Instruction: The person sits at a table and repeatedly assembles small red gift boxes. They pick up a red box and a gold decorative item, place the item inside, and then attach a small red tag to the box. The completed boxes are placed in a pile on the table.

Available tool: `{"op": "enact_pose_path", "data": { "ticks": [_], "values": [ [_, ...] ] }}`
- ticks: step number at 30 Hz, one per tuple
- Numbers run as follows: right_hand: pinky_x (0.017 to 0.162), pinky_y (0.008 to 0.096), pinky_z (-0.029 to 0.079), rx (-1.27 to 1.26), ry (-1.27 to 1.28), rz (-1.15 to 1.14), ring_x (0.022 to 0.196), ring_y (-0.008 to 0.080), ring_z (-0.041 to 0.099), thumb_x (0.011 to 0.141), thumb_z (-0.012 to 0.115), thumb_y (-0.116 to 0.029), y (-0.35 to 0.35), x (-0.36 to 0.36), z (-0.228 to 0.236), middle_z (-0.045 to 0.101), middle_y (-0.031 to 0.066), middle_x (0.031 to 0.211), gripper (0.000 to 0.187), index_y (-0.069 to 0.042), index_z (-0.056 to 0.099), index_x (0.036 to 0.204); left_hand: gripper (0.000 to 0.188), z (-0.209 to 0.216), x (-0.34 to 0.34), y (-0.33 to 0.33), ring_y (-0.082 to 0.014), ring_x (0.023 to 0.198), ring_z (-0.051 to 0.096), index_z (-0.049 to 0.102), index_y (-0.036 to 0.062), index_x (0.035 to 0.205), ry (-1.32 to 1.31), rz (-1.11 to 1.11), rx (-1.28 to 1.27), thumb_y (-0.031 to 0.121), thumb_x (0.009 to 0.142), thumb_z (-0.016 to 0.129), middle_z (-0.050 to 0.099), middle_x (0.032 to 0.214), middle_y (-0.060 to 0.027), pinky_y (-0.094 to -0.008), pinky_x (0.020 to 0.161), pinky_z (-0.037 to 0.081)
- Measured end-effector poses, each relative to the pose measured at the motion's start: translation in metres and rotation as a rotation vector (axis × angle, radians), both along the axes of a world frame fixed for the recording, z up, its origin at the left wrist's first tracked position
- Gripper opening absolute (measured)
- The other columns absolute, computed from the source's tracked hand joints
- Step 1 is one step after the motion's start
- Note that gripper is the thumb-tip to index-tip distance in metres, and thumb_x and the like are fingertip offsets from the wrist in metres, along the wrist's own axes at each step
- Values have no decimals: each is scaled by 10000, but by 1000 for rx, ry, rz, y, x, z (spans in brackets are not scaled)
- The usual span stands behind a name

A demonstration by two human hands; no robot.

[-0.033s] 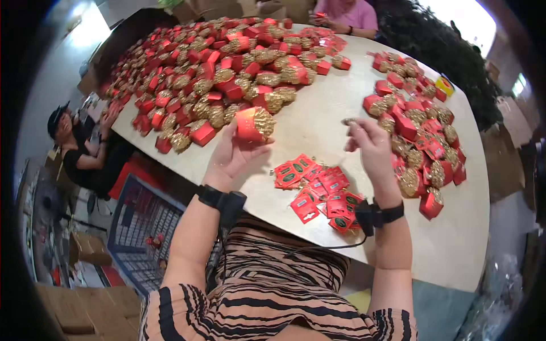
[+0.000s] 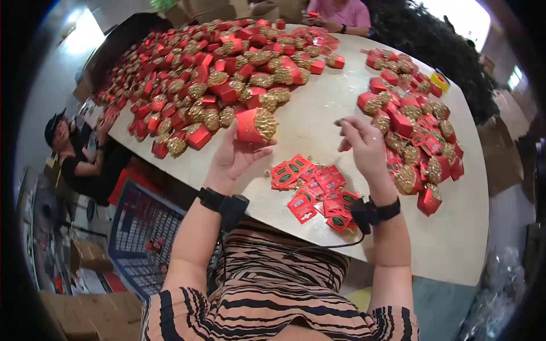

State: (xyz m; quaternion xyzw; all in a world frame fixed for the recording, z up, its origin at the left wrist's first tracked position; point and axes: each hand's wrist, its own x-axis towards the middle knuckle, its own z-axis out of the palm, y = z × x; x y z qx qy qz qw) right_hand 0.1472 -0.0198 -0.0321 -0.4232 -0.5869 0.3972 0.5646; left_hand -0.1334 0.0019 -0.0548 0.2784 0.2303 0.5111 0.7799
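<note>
Place: workshop, by the look
Tabletop point(image 2: 443, 244): bulk heaps of matching red-and-gold ornaments point(image 2: 227, 91), red cards point(image 2: 330, 179)
Co-workers point(image 2: 354, 16): two
Nearby: cardboard boxes point(image 2: 94, 312)

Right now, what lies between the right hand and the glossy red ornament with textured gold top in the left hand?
In the head view, only bare pale tabletop shows between the right hand and the ornament.

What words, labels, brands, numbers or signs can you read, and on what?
Red cards: dark oval labels and other print, too small and blurred to read.
Red-and-gold ornament in the left hand: no print can be made out.
Nothing else shows readable text.
</note>
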Motion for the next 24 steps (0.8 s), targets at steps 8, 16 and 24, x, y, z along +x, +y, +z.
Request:
{"op": "enact_pose_path", "data": {
  "ticks": [8,16,24],
  "values": [
    [528,303,425,19,-181,-1,542,166,517,940,415,-193,2,-3,-8,529,109,697,262,9,527,817,457,5,79,-1,-344,872,630,463,7,1198,-96,-148,-14,331,882,532,599,1054,-179,-417,759,553],
    [519,316,411,43,-177,-23,518,177,502,949,414,-220,0,-7,-6,495,109,616,307,9,505,765,428,7,94,-7,-283,889,630,473,29,1192,-51,-145,-27,314,883,550,600,1066,-137,-405,751,560],
    [561,369,398,254,-276,-226,554,267,484,961,402,-242,3,-13,-12,481,162,613,344,26,497,768,394,17,102,-14,-222,948,615,463,25,1201,63,-67,102,254,890,543,588,1096,-116,-378,732,573]
  ]
}}
